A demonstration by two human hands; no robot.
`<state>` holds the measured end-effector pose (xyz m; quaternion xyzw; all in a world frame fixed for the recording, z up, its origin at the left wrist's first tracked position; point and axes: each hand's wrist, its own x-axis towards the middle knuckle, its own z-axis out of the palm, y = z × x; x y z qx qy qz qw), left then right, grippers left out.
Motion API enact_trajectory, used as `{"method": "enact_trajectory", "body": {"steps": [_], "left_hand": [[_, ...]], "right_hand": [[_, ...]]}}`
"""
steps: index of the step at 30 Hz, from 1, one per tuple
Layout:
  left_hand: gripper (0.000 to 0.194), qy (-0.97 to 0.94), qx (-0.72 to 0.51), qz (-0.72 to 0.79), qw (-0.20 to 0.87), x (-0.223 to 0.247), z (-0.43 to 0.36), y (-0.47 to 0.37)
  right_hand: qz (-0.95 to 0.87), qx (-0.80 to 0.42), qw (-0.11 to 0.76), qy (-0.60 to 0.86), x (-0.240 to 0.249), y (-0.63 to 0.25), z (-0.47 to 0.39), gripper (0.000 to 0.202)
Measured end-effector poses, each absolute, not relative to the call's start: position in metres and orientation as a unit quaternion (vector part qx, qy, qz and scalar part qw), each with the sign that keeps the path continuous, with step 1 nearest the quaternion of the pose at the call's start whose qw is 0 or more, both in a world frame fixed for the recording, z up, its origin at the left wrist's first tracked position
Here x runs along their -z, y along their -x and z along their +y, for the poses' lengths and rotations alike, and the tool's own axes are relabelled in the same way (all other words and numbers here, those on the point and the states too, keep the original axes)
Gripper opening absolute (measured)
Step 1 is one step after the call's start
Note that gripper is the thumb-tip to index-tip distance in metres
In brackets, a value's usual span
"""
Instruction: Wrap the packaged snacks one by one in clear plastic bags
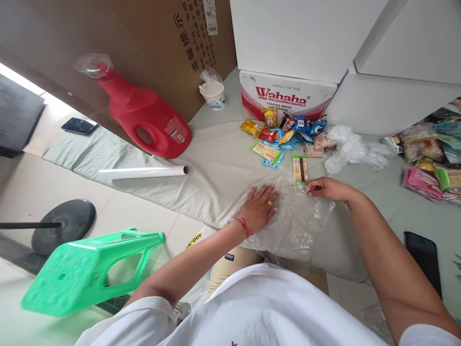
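Observation:
A sheet of clear plastic film [295, 230] lies spread over the cloth-covered surface in front of me. My left hand [257, 209] rests flat on its left part, fingers spread. At its upper right edge, my right hand [326, 189] has thumb and fingers pinched together on the film. Just beyond the right fingertips is a wrapped cracker pack [300, 169] with green ends. Farther away lie another cracker pack [267, 151] and a pile of small wrapped snacks, including a yellow packet [251, 128] and a blue one [301, 123].
Crumpled clear plastic [355, 149] lies right of the snacks, before a Wahaha carton [284, 96]. To the left are a red jug [151, 115], a paper cup [214, 96] and a white roll [144, 172]. A phone [424, 262] lies right; a green stool [90, 269] stands lower left.

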<state>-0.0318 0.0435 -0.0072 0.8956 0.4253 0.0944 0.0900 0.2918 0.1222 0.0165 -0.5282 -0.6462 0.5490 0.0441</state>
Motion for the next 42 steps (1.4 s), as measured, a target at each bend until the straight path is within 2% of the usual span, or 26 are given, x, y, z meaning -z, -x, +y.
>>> {"method": "enact_trajectory", "body": {"steps": [4, 7, 9, 14, 17, 23, 26, 29, 32, 38, 42], "left_hand": [[0.058, -0.880, -0.064, 0.461, 0.098, 0.019, 0.034, 0.042], [0.056, -0.879, -0.081, 0.461, 0.097, 0.011, 0.030, 0.047], [0.056, -0.874, -0.092, 0.469, 0.090, 0.006, 0.037, 0.048], [0.057, -0.867, -0.071, 0.484, 0.094, 0.013, 0.065, 0.056], [0.057, -0.863, -0.063, 0.493, 0.094, 0.020, 0.070, 0.060], [0.058, -0.850, -0.073, 0.513, 0.094, 0.022, 0.064, 0.058], [0.058, -0.845, -0.081, 0.519, 0.097, 0.022, 0.063, 0.057], [0.057, -0.843, -0.087, 0.520, 0.102, 0.022, 0.062, 0.056], [0.057, -0.838, -0.086, 0.528, 0.109, 0.020, 0.059, 0.054], [0.056, -0.825, -0.086, 0.545, 0.120, 0.015, 0.055, 0.055], [0.056, -0.839, -0.085, 0.523, 0.123, 0.017, 0.062, 0.070]], "right_hand": [[-0.619, -0.466, 0.071, 0.628, -0.019, -0.325, 0.128, 0.052], [-0.633, -0.324, 0.022, 0.703, -0.028, -0.311, 0.138, 0.047], [-0.638, -0.236, -0.013, 0.733, -0.034, -0.280, 0.145, 0.052], [-0.615, -0.149, -0.079, 0.770, -0.037, -0.205, 0.153, 0.078], [-0.603, -0.154, -0.096, 0.777, -0.033, -0.211, 0.153, 0.070], [-0.577, -0.163, -0.109, 0.793, -0.043, -0.278, 0.146, 0.055], [-0.599, -0.187, -0.049, 0.777, -0.069, -0.285, 0.125, 0.055], [-0.661, -0.224, 0.036, 0.715, -0.095, -0.261, 0.092, 0.063], [-0.743, -0.244, 0.032, 0.622, -0.103, -0.216, 0.056, 0.064], [-0.769, -0.196, -0.091, 0.602, -0.058, -0.156, 0.014, 0.059], [-0.762, -0.203, -0.049, 0.613, -0.031, -0.169, 0.006, 0.058]]}}
